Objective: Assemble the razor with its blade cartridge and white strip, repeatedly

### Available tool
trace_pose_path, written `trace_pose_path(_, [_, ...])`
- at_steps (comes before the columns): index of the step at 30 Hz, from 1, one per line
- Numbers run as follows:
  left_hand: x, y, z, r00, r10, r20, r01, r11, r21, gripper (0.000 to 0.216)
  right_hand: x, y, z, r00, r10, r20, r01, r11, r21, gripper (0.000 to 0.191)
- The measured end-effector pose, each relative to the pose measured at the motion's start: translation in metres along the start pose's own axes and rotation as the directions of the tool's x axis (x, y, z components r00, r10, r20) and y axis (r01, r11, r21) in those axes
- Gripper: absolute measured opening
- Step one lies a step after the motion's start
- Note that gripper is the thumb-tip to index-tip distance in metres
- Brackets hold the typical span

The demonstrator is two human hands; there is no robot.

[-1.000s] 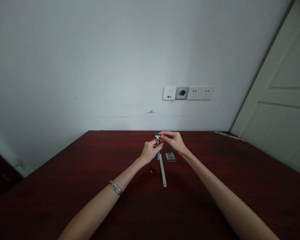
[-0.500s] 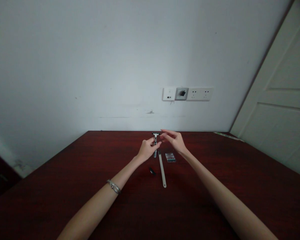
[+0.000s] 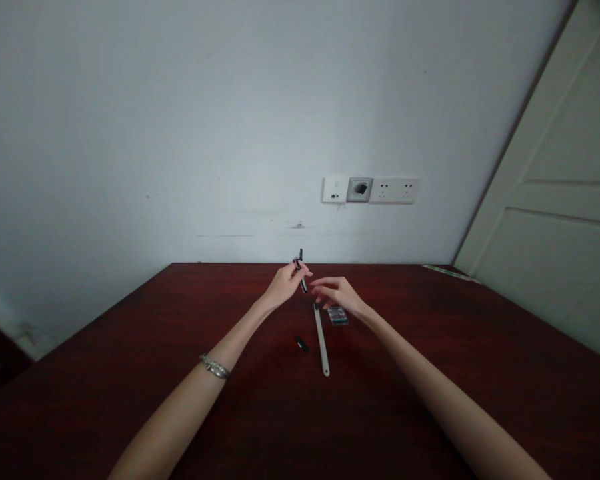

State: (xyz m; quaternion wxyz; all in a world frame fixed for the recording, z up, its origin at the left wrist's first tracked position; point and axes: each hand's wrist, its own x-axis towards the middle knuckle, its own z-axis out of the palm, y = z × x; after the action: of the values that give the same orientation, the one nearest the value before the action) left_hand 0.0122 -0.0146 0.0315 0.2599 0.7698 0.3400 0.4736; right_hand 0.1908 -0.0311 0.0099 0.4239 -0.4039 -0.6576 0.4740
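My left hand (image 3: 283,285) is raised above the dark red table (image 3: 130,373) and pinches a small razor (image 3: 300,268) by its handle, the head turned edge-on and pointing up. My right hand (image 3: 336,293) hovers just to the right of it with fingers spread and nothing in them. Below the hands a long white handle (image 3: 321,339) lies on the table. A small clear blade case (image 3: 337,315) sits by my right wrist. A small black piece (image 3: 301,343) lies to the left of the white handle.
A white wall with a row of sockets (image 3: 371,190) stands behind the table. A pale door (image 3: 555,220) is at the right. A thin strip (image 3: 450,273) lies at the table's far right corner.
My left hand has lifted and turned the razor to the left, so its head shows edge-on. My right hand has let go of the razor head and dropped lower, fingers open.
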Motion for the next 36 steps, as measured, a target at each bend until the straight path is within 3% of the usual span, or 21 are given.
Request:
trace_pose_path(7, [0.003, -0.003, -0.001, 0.981, -0.081, 0.176, 0.122, 0.963, -0.238, 0.030, -0.005, -0.011, 0.015, 0.994, -0.111, -0.004, 0.107, 0.966, -0.235, 0.037])
trace_pose_path(12, [0.001, -0.002, -0.001, 0.965, -0.122, 0.233, 0.187, 0.941, -0.281, 0.031, -0.007, -0.012, 0.019, 0.953, -0.302, 0.017, 0.265, 0.808, -0.526, 0.028])
trace_pose_path(16, [0.000, -0.003, -0.001, 0.958, -0.159, 0.238, 0.220, 0.942, -0.252, 0.032, -0.010, -0.017, 0.022, 0.950, -0.311, 0.018, 0.240, 0.693, -0.680, 0.024])
trace_pose_path(21, [0.000, -0.004, 0.001, 0.968, -0.202, 0.150, 0.224, 0.963, -0.149, 0.028, -0.011, -0.019, 0.025, 0.953, -0.299, 0.047, 0.235, 0.634, -0.736, 0.018])
trace_pose_path(29, [-0.001, -0.002, 0.004, 0.966, -0.196, 0.172, 0.211, 0.974, -0.078, 0.040, -0.012, -0.022, 0.025, 0.932, -0.354, 0.073, 0.289, 0.610, -0.737, 0.017])
trace_pose_path(32, [-0.002, -0.006, 0.001, 0.946, -0.213, 0.245, 0.238, 0.968, -0.080, 0.048, -0.015, -0.024, 0.024, 0.937, -0.346, 0.050, 0.261, 0.596, -0.759, 0.020])
trace_pose_path(36, [-0.010, -0.012, -0.015, 0.867, -0.274, 0.416, 0.351, 0.929, -0.119, 0.057, -0.020, -0.026, 0.020, 0.943, -0.330, 0.033, 0.222, 0.554, -0.802, 0.024])
